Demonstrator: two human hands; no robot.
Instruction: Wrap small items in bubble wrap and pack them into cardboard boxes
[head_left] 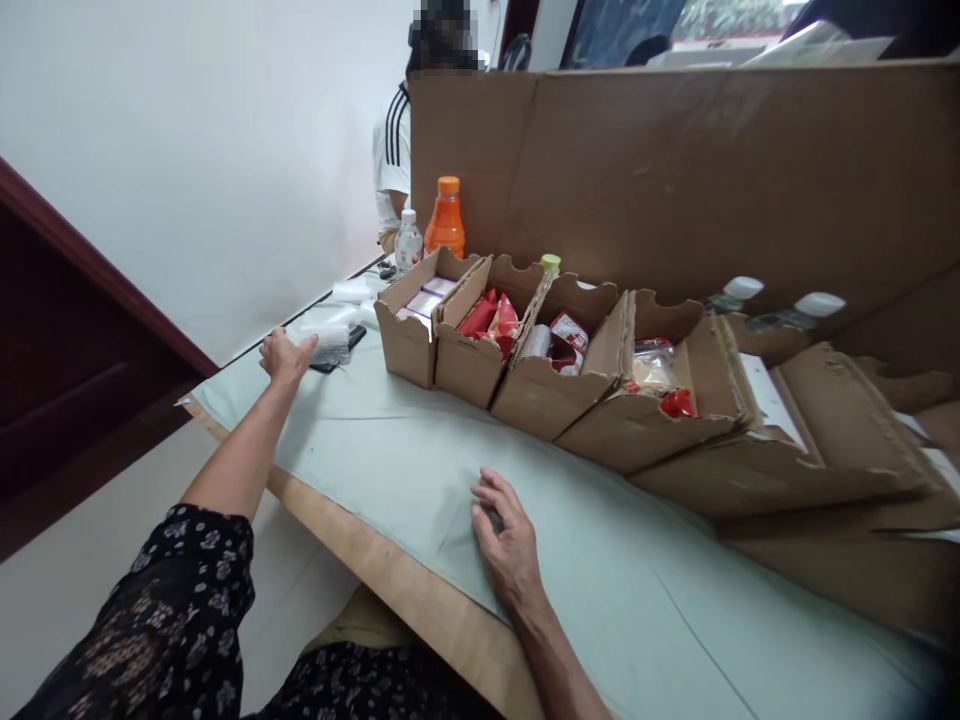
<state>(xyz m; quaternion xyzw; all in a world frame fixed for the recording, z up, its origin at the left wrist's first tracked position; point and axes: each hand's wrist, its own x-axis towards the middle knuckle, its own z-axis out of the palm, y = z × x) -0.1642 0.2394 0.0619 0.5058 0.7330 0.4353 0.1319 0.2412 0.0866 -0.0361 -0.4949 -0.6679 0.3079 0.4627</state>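
Note:
My left hand (pixel 287 354) reaches to the far left of the table, its fingers bent and its thumb against a bundle of clear bubble wrap (pixel 330 343). What lies inside the wrap I cannot make out. A flat dark object (pixel 357 336) shows from under the bundle. My right hand (pixel 508 540) rests near the front edge on the pale green cloth (pixel 375 440), fingers loosely curved and apart, with nothing in it.
Cardboard bins (pixel 409 345) stand in a slanting row, with boxes, red packets and other packaged goods. Behind them are an orange bottle (pixel 446 220), a clear bottle (pixel 408 243) and a tall cardboard panel (pixel 660 170). Another person (pixel 394 150) is beyond the panel.

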